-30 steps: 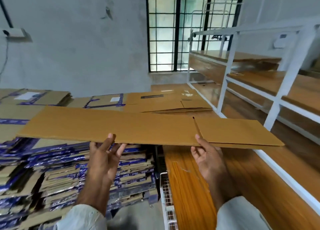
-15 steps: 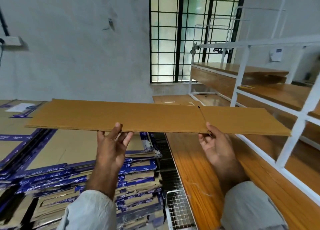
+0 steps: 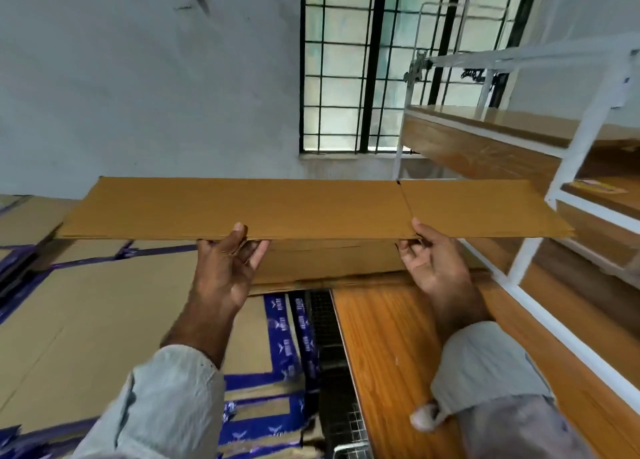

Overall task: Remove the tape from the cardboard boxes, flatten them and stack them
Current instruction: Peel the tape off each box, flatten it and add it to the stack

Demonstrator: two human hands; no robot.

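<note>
A flattened brown cardboard box, free of visible tape, is held level in the air by a person, its long axis running left to right across the view, above the stack of flattened blue-taped cardboard at left and the orange wooden tabletop at right. The left hand pinches the near edge left of centre, thumb on top and fingers beneath; the right hand pinches the same edge by the crease. Both arms reach forward, forearms angled upward. The stack lies nearer the left hand, likely where the sheet is bound.
</note>
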